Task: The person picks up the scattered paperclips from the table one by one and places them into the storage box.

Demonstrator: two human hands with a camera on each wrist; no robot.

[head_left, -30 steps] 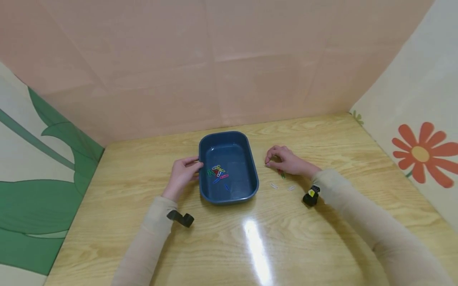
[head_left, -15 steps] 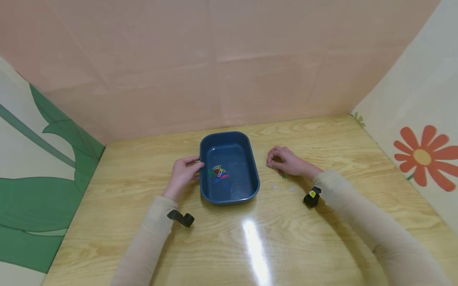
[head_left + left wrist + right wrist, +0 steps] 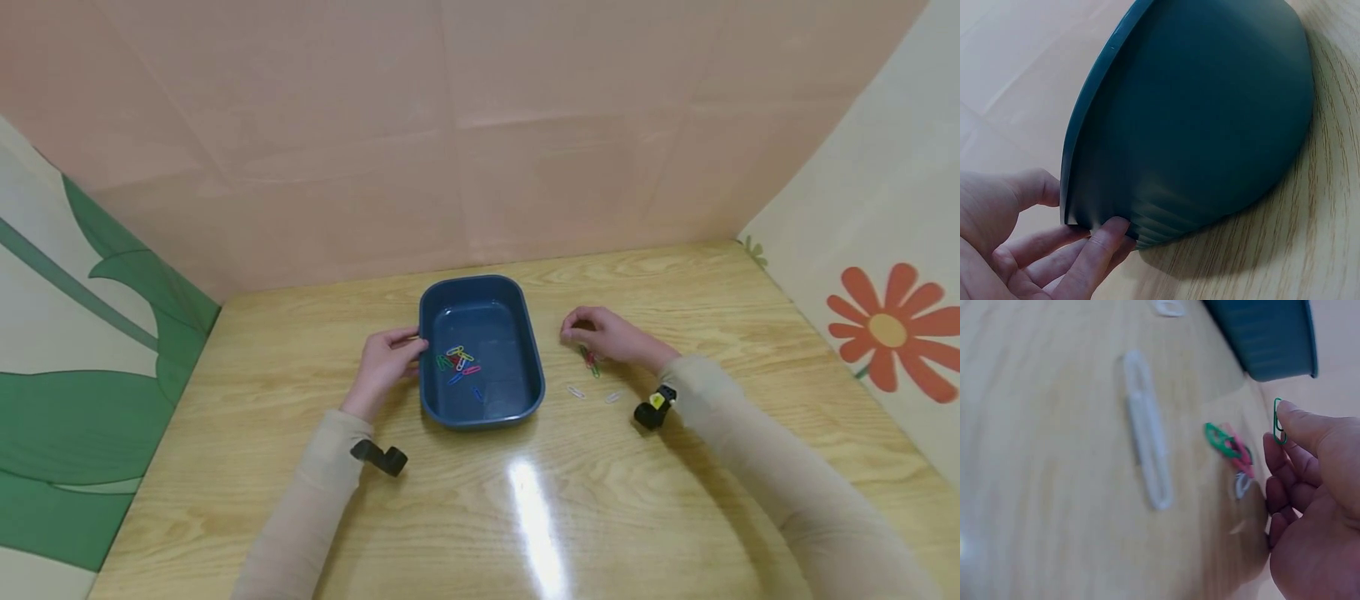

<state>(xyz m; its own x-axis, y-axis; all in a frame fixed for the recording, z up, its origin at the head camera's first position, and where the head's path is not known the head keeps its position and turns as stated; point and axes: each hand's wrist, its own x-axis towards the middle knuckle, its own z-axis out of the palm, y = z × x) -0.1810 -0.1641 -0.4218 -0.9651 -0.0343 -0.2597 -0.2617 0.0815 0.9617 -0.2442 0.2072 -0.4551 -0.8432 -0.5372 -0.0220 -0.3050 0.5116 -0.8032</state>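
Green paper clip [image 3: 1275, 422], pinched in R hand [image 3: 609, 336] near R side of blue tray [image 3: 498, 333], gripped at L edge by L hand [image 3: 384, 365]; best w/ light pinch, tray steady.

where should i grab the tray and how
Probably pinch the left rim of the tray midway along, coming from the left, thumb over the top and fingers outside, as the left hand does. The raised rim suits a pinch, and the clips inside lie nearer that side.
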